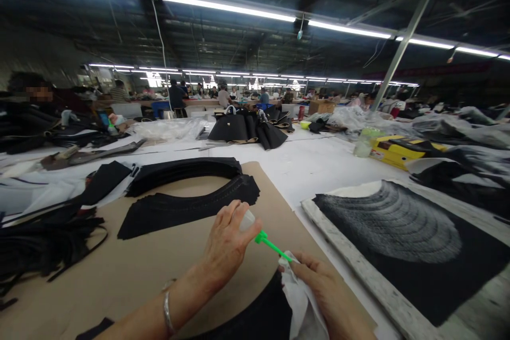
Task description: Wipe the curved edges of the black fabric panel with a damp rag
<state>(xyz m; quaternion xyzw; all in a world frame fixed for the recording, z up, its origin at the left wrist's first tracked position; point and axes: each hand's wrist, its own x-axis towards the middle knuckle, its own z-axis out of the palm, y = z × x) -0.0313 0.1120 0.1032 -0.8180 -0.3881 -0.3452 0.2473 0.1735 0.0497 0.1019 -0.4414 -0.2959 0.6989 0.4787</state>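
My left hand (225, 247) is closed around a small clear squeeze bottle (247, 219) with a green nozzle (271, 244). The nozzle tip points right and down into a white cloth (300, 305), which my right hand (329, 297) grips and pinches against the tip. Both hands hover over a brown cardboard sheet (131, 271). A black curved fabric piece (255, 316) lies under the cloth at the bottom edge. A fanned stack of black curved pieces (179, 207) lies on the cardboard just beyond my left hand.
A board (398, 308) at right carries overlapping dark pieces (398, 223) with a grey coating. Black straps (43, 244) pile at left. A yellow box (392, 151) and a pale bottle (363, 143) stand on the white table (303, 164). Several people work at far benches.
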